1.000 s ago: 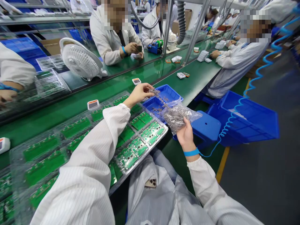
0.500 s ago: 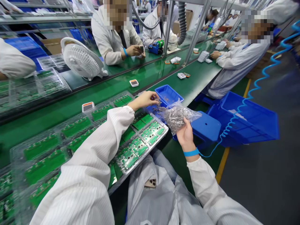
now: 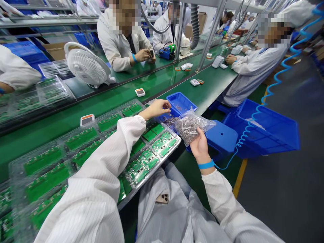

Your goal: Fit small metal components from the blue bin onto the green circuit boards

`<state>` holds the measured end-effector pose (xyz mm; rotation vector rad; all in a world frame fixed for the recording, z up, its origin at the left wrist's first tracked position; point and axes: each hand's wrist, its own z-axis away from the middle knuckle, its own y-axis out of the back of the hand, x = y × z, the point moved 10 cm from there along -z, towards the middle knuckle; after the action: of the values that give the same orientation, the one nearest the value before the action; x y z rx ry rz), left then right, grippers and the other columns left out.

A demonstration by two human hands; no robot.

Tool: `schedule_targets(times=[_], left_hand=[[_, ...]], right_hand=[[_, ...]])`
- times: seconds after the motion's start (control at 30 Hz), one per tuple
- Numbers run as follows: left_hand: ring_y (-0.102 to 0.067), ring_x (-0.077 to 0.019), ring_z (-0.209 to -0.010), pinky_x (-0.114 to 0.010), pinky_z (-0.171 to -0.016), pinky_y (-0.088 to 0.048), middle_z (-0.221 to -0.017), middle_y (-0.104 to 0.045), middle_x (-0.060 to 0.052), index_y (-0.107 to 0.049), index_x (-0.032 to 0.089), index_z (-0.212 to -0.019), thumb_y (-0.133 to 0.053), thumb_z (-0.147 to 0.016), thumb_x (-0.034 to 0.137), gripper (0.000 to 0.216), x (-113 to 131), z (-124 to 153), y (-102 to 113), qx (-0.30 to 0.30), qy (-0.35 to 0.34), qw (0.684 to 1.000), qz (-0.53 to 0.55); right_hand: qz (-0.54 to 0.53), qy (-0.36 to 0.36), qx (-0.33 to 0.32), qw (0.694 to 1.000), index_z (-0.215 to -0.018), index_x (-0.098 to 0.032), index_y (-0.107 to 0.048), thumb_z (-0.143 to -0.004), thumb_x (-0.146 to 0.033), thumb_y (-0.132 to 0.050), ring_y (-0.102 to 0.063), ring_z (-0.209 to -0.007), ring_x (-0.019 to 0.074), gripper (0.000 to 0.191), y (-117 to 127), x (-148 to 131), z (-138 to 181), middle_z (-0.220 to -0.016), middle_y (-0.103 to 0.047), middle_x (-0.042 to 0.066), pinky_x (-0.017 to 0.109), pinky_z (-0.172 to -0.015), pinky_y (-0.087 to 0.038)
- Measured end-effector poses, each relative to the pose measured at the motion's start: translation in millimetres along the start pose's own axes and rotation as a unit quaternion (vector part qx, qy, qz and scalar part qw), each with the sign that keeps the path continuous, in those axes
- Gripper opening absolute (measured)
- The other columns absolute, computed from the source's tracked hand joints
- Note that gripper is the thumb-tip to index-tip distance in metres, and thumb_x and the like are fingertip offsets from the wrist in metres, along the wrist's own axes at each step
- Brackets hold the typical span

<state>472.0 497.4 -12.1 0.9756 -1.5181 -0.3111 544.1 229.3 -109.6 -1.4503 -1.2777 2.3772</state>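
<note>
My right hand, with a blue wrist strap, grips a clear plastic bag full of small metallic parts. The bag tilts toward a blue bin holding a pile of small dark parts. Over that bin is my left hand, its fingers curled and thumb close to them; anything between the fingertips is too small to make out. Just behind stands another blue bin with a few scattered parts. Beneath my left forearm lies a clear tray of green circuit boards.
White-and-orange devices sit on the green conveyor. Across it are a white fan and co-workers in white coats. At right are a blue stool, a large blue crate and a coiled blue cord.
The small parts seen at my left fingertips no longer show there. My right hand and the bag have barely moved. The devices on the conveyor have shifted left.
</note>
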Motion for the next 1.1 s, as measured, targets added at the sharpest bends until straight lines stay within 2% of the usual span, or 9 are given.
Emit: schedule_targets(times=[0.1,0.2,0.37,0.5,0.67,0.8,0.87,1.0,1.1], left_hand=[[-0.078,-0.0266,-0.108,-0.042,-0.106,-0.06,-0.113,-0.086,-0.008,-0.083,0.021,-0.109,-0.086,-0.092,0.031,0.02,10.5,-0.8,-15.7,-0.033,-0.017,0.999,0.0],[-0.081,-0.0263,-0.112,-0.039,-0.107,-0.059,-0.119,-0.088,-0.009,-0.084,0.021,-0.115,-0.08,-0.099,0.034,0.021,28.7,-0.5,-43.9,-0.1,-0.045,0.994,0.009],[-0.081,-0.025,-0.109,-0.035,-0.1,-0.058,-0.12,-0.088,-0.008,-0.084,0.021,-0.122,-0.084,-0.095,0.033,0.029,46.5,-0.4,-78.3,-0.189,-0.075,0.979,0.014],[-0.077,-0.024,-0.093,-0.035,-0.089,-0.056,-0.102,-0.085,-0.006,-0.083,0.02,-0.119,-0.087,-0.092,0.042,0.035,39.8,-3.1,-80.2,-0.205,-0.07,0.976,0.002],[-0.073,-0.0236,-0.09,-0.035,-0.086,-0.053,-0.097,-0.082,-0.006,-0.08,0.022,-0.098,-0.085,-0.091,0.043,0.023,32.6,-2.2,-78.4,-0.2,-0.068,0.977,-0.012],[-0.077,-0.0244,-0.096,-0.034,-0.088,-0.056,-0.108,-0.085,-0.007,-0.079,0.022,-0.112,-0.086,-0.09,0.045,0.033,29.6,0.7,-80.1,-0.204,-0.061,0.977,-0.007],[-0.077,-0.0238,-0.093,-0.033,-0.085,-0.056,-0.105,-0.085,-0.006,-0.079,0.022,-0.117,-0.087,-0.087,0.044,0.038,27.4,1.5,-81.2,-0.212,-0.057,0.976,-0.007],[-0.073,-0.0217,-0.082,-0.033,-0.081,-0.053,-0.091,-0.082,-0.003,-0.08,0.021,-0.103,-0.084,-0.087,0.036,0.022,25.3,1.4,-79.6,-0.211,-0.057,0.976,-0.014],[-0.071,-0.0222,-0.084,-0.034,-0.083,-0.052,-0.092,-0.081,-0.004,-0.078,0.022,-0.099,-0.082,-0.089,0.036,0.018,26.7,1.0,-70.5,-0.179,-0.06,0.982,-0.011]], right_hand=[[0.006,0.007,-0.008,1.0,-0.117,-0.026,-0.081,-0.089,-0.04,-0.087,-0.076,-0.145,0.0327,0.032,-1.9,-1.1,-0.3,-0.132,-0.089,0.005,0.058,-0.128,-0.061],[0.019,0.019,-0.012,1.0,-0.12,-0.027,-0.079,-0.088,-0.04,-0.088,-0.078,-0.143,0.0316,0.036,-3.3,-3.0,-0.5,-0.129,-0.089,0.003,0.058,-0.127,-0.061],[0.024,0.026,-0.014,0.999,-0.12,-0.027,-0.078,-0.085,-0.037,-0.09,-0.08,-0.136,0.03,0.038,-4.3,-4.3,1.1,-0.126,-0.089,0.002,0.055,-0.126,-0.063],[0.023,0.027,-0.015,0.999,-0.118,-0.027,-0.079,-0.087,-0.037,-0.089,-0.08,-0.137,0.0299,0.034,-4.5,-4.8,2.5,-0.126,-0.089,0.002,0.054,-0.124,-0.064],[0.023,0.027,-0.017,0.999,-0.119,-0.028,-0.078,-0.087,-0.037,-0.089,-0.08,-0.138,0.0298,0.035,-5.0,-5.7,3.1,-0.126,-0.089,0.002,0.054,-0.126,-0.063],[0.026,0.027,-0.014,0.999,-0.118,-0.029,-0.078,-0.087,-0.037,-0.088,-0.08,-0.137,0.0293,0.033,-4.8,-5.8,3.2,-0.125,-0.089,0.0,0.054,-0.126,-0.063],[0.031,0.028,-0.014,0.999,-0.118,-0.03,-0.078,-0.088,-0.037,-0.087,-0.08,-0.137,0.0292,0.033,-4.5,-5.7,3.1,-0.125,-0.089,0.0,0.054,-0.126,-0.063],[0.031,0.027,-0.013,0.999,-0.117,-0.029,-0.078,-0.087,-0.037,-0.087,-0.08,-0.136,0.0287,0.032,-3.3,-5.3,2.8,-0.125,-0.089,0.0,0.053,-0.125,-0.063],[0.023,0.026,-0.01,0.999,-0.117,-0.029,-0.078,-0.087,-0.036,-0.088,-0.08,-0.134,0.0287,0.032,-2.1,-5.0,2.6,-0.124,-0.089,0.0,0.053,-0.126,-0.062]])
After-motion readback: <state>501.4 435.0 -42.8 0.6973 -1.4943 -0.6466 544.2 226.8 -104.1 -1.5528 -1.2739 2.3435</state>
